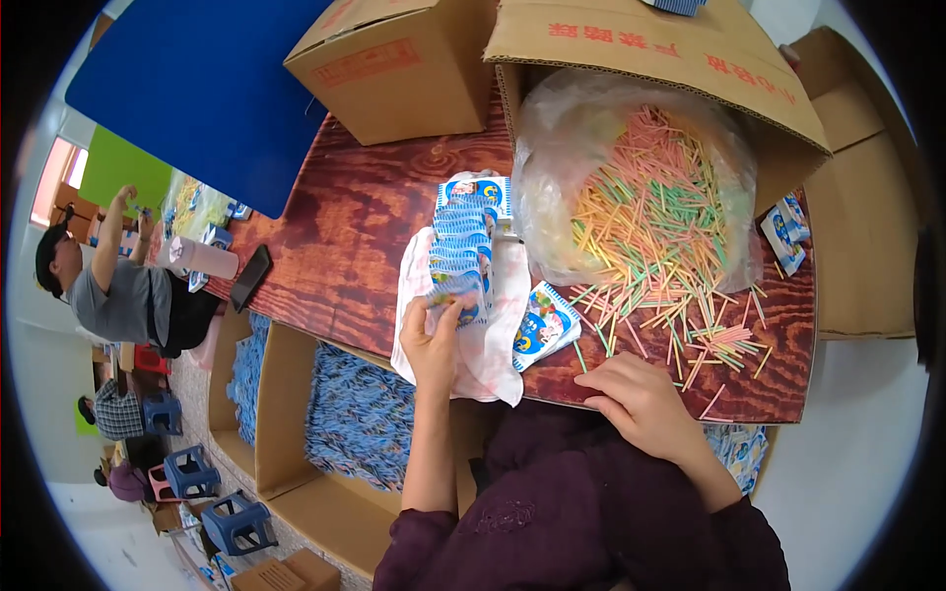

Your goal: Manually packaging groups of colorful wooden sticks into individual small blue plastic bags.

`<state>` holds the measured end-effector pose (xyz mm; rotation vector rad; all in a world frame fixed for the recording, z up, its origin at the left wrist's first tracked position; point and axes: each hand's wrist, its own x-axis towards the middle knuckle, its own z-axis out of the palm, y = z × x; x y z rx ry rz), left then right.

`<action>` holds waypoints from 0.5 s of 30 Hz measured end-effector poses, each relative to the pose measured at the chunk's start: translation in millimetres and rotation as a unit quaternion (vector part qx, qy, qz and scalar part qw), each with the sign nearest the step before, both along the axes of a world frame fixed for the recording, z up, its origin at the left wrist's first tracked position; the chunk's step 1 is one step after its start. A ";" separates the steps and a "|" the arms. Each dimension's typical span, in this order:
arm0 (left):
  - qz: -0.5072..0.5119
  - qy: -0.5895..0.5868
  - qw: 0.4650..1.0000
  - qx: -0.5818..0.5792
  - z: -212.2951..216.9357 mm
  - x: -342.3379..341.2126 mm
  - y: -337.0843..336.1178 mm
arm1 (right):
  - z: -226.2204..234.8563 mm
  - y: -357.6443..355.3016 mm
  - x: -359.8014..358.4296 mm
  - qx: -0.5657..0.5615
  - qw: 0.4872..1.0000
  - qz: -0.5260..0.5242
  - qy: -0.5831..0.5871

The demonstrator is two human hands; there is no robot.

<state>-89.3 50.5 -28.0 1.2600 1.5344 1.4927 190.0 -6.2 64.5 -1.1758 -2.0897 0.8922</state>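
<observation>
My left hand (431, 345) is at the near end of a row of blue-and-white packets (460, 236), in the middle of the frame, its thumb and fingers closed, as far as the blur lets me judge, on the front packet (455, 290). The row lies on a pale cloth (507, 286), spread on the reddish wooden counter (345, 261). My right hand (641, 399) is lower, right of centre, palm down, the thumb apart from the forefinger; the fingertips reach the near end of a green stick (578, 353), but I cannot tell whether they grip it. Just beyond that hand, pink, yellow and green sticks (655, 202) spill toward me from a clear plastic bag (547, 158) inside an open cardboard box (650, 34) at the upper right. More packets (545, 325) lie by the cloth's right edge, near both hands. I take the step in hand to be handling the front packet on the left while getting one stick ready on the right. The next move, I judge, calls for a light pinch on the thin stick, a steady hold on the packet, and care not to push the neat row askew.
</observation>
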 end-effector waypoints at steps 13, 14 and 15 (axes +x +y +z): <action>0.048 0.387 0.910 0.145 24.5 28.6 -13.8 | -15.1 -11.1 21.4 0.016 0.999 -0.042 0.016; -0.036 0.393 0.908 0.139 26.0 37.2 -19.4 | -18.1 -11.5 22.7 0.022 0.998 -0.046 0.024; -0.120 0.396 0.901 0.132 27.3 47.9 -24.4 | -17.9 -12.9 24.1 0.019 0.998 -0.052 0.025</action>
